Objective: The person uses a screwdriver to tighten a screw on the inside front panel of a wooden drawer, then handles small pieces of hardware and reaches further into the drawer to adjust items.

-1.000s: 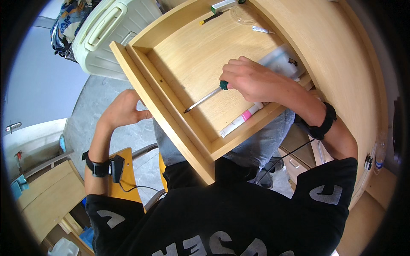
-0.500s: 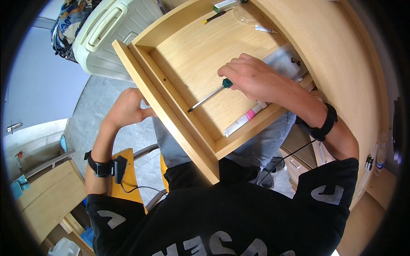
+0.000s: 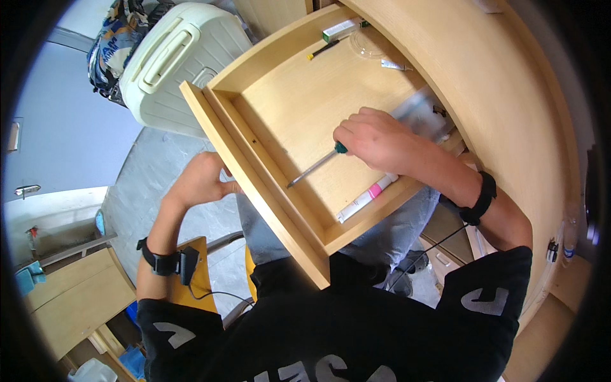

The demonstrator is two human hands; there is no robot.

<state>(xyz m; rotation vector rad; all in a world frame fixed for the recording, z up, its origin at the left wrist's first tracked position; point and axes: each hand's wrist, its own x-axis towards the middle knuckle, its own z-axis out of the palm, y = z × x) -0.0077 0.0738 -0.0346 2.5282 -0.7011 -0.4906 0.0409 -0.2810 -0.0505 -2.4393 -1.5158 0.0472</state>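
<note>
Screwdriver (image 3: 315, 167) held within the curled fingers of the right hand (image 3: 374, 139): the green handle is mostly covered by the palm, and the shaft is pointed down and leftward, its tip ending at the inner side of the drawer front (image 3: 254, 184). Near the wrist, a white tube (image 3: 363, 204) with a pink band is laid along the near wall of the drawer (image 3: 286, 89); a clear bag (image 3: 421, 116) is partly covered by the right hand and forearm. At the far end, a box (image 3: 340, 29) and a round clear lid (image 3: 368, 44) are seen. The left hand (image 3: 205, 181) is placed at the outer face, fingers bent and partly hidden; whether anything is gripped cannot be told.
</note>
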